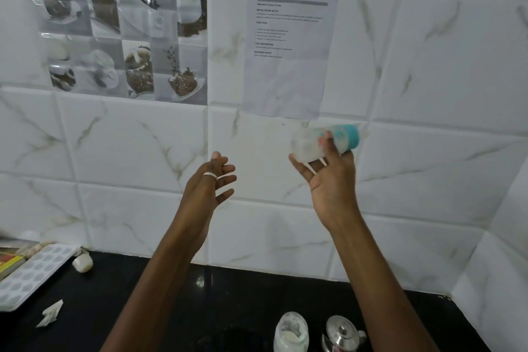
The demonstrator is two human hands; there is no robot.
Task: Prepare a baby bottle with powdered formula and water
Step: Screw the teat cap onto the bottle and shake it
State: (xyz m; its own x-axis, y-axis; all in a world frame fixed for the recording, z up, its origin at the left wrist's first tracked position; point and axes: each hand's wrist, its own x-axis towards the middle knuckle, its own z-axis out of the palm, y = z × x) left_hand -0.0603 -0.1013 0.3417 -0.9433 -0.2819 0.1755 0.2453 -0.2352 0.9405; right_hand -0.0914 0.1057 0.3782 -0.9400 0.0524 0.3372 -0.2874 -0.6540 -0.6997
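Note:
My right hand point(331, 177) is raised in front of the tiled wall and grips a clear baby bottle point(311, 146) with a teal collar, lying sideways and blurred by motion. My left hand point(210, 186), with a ring on one finger, hangs in the air to the left of the bottle, its fingers relaxed and holding nothing. Low on the black counter stands a glass jar point(291, 333) with white powder inside. A steel kettle point(341, 336) with a lid knob stands just right of the jar.
A white ice tray point(31, 274) lies at the left edge of the black counter point(171, 294). A small white object point(83, 263) and a crumpled paper scrap point(51, 313) lie near it. Printed sheets point(288, 51) hang on the tiled wall.

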